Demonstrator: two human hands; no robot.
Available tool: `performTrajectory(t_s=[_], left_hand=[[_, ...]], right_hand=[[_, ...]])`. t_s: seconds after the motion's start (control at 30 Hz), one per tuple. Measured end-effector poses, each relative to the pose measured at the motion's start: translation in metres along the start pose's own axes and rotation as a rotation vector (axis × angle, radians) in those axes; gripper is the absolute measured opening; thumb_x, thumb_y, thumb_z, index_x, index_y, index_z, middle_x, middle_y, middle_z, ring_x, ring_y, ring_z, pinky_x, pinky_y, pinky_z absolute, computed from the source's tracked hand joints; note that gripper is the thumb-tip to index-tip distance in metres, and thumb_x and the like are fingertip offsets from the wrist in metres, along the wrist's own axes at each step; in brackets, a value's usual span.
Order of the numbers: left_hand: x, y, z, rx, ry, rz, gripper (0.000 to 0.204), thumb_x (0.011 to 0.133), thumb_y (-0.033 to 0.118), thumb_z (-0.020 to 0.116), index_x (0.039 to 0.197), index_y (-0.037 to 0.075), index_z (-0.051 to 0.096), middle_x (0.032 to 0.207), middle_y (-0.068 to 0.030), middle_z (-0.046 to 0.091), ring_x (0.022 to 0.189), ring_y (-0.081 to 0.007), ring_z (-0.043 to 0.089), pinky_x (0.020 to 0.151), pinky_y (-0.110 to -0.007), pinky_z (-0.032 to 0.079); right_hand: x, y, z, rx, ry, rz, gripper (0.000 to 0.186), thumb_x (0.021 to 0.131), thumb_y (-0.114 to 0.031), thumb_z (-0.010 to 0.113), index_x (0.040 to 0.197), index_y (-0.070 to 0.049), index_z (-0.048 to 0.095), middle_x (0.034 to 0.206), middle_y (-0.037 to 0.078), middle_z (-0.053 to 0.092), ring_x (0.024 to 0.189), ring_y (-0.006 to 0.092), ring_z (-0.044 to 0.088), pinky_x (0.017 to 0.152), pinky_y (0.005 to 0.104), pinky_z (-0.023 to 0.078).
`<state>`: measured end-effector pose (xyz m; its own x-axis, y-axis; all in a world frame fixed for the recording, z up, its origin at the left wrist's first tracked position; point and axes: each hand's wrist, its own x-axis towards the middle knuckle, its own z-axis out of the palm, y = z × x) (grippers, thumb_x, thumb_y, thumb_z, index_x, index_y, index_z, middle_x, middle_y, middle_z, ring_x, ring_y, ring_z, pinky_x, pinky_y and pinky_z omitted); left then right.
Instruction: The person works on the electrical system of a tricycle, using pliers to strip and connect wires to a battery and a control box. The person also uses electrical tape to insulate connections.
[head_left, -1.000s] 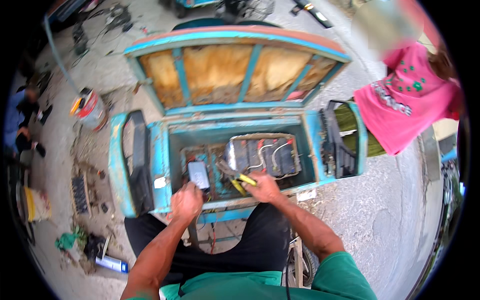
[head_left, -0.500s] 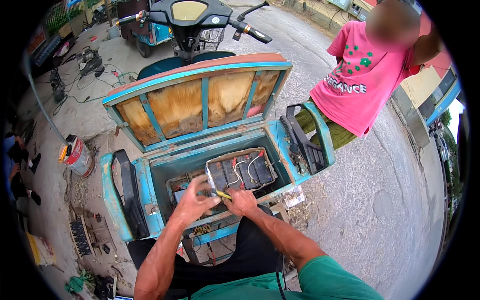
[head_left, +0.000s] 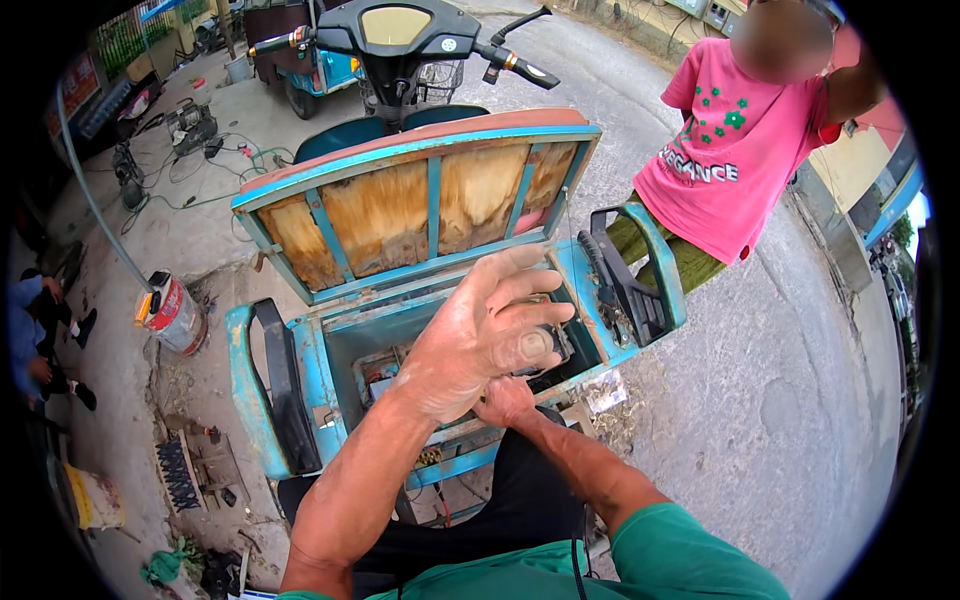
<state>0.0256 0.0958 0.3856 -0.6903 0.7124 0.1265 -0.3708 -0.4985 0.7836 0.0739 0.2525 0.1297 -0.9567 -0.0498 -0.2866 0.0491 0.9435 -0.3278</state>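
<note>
My left hand [head_left: 475,335] is raised over the open teal battery compartment [head_left: 355,370], fingers apart and empty, hiding much of the inside. My right hand [head_left: 508,402] is lower, at the front edge of the box, closed around the yellow-handled pliers, which are mostly hidden. Part of the battery pack [head_left: 562,350] shows past my left hand. The hinged lid [head_left: 381,220], with stained wooden boards and teal ribs, stands raised behind the compartment, between two side armrests [head_left: 275,390].
A person [head_left: 725,160] in pink stands right, beside the armrest; another [head_left: 40,315] is at far left. Beyond the lid are handlebars [head_left: 400,30]. A metal can [head_left: 170,310] with a pole, a machine [head_left: 190,130] with cables, and a yellow bucket [head_left: 92,495] are on the concrete.
My left hand has lifted from beside the pliers to above the compartment, its fingers spreading. My right hand stays low, slightly further right. The view has tilted, bringing the handlebars into sight.
</note>
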Motion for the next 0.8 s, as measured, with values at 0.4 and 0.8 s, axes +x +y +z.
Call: performTrajectory(t_s=[0.4, 0.8], left_hand=[[-0.003, -0.005, -0.006, 0.235, 0.130, -0.037, 0.073, 0.083, 0.019, 0.081, 0.142, -0.002, 0.042, 0.124, -0.0196, 0.059, 0.107, -0.0275, 0.066, 0.079, -0.035, 0.059], [-0.024, 0.016, 0.009, 0.910, 0.253, 0.541, 0.088, 0.073, 0.000, 0.081, 0.148, 0.005, 0.035, 0.138, -0.0167, 0.049, 0.122, -0.0277, 0.059, 0.094, -0.042, 0.055]], right_hand=[[-0.002, -0.007, -0.004, -0.020, 0.003, 0.003, 0.045, 0.085, -0.047, 0.063, 0.109, -0.009, 0.070, 0.093, 0.018, 0.074, 0.089, 0.0365, 0.072, 0.083, 0.0502, 0.055], [-0.003, -0.006, 0.006, 0.139, 0.185, -0.081, 0.042, 0.084, -0.046, 0.062, 0.103, -0.010, 0.070, 0.090, 0.018, 0.074, 0.087, 0.0373, 0.072, 0.084, 0.0488, 0.055]])
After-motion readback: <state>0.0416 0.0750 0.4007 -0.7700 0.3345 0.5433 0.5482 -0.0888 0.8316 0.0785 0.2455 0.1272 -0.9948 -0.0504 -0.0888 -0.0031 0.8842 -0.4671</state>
